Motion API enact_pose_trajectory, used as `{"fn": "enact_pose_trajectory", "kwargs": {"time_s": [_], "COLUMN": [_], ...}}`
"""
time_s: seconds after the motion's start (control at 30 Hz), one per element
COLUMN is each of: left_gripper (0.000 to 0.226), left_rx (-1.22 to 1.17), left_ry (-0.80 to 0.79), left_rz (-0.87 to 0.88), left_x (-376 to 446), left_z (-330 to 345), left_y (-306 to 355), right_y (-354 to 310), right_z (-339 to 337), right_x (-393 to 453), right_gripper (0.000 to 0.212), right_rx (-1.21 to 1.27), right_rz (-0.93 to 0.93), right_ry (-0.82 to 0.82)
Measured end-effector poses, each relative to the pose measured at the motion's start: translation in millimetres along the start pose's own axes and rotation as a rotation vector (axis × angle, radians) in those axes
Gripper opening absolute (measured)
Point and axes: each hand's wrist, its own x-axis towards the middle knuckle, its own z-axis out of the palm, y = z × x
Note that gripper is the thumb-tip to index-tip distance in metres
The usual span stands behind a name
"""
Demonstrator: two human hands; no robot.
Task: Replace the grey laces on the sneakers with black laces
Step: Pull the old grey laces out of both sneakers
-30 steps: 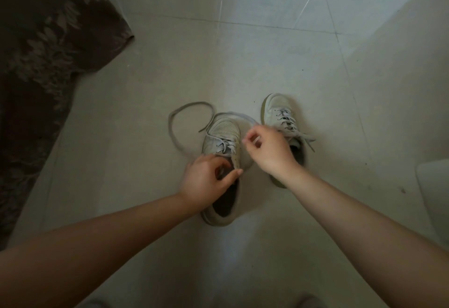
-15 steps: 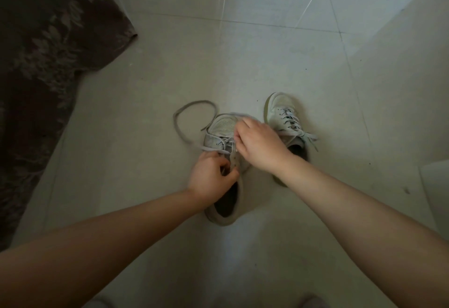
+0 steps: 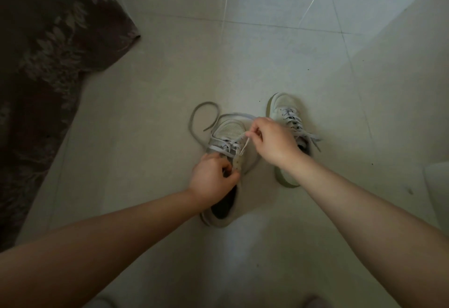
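Right hand is pinching the grey lace above the near sneaker at frame centre, apparently drawing it from the eyelets; left hand is gripping that shoe's eyelet flap, likely steadying it; second sneaker is sitting laced just right.

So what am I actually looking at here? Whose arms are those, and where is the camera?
There is no machine: a person wears one camera on the head, looking down at their own arms. Two pale sneakers stand on the tiled floor. The left hand grips the near sneaker at its eyelet flap. The right hand pinches its grey lace and pulls it up; the loose end curls on the floor. The far sneaker is still laced. A dark patterned rug lies on the left.
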Motion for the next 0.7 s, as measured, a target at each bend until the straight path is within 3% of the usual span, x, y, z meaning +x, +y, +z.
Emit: {"fn": "enact_pose_trajectory", "kwargs": {"time_s": [0.07,0.17,0.23,0.4,0.53,0.6,0.7], "left_gripper": [0.026,0.021,0.020,0.022,0.027,0.026,0.022], "left_rx": [-0.009,0.006,0.001,0.005,-0.002,-0.001,0.005], "left_ry": [0.008,0.000,-0.001,-0.002,0.010,0.009,0.011], "left_rz": [-0.002,0.004,0.010,0.021,0.011,0.007,0.006], "left_x": [2,3,4,4,5,6,5], "left_z": [0,1,2,4,4,4,5], "left_y": [2,3,2,0,-1,-1,1], "right_y": [3,-3,-5,-3,10,12,3], "right_z": [-4,5,15,13,-7,-6,8], "right_x": [4,-2,-9,-7,6,5,-11], "right_gripper": [0.019,0.034,0.029,0.014,0.013,0.023,0.033], "right_rx": [0.038,0.330,0.372,0.341,0.467,0.550,0.435], "right_rz": [0.038,0.213,0.256,0.208,0.289,0.341,0.330], "right_ry": [-0.007,-0.208,-0.284,-0.203,0.049,-0.069,-0.341]}}
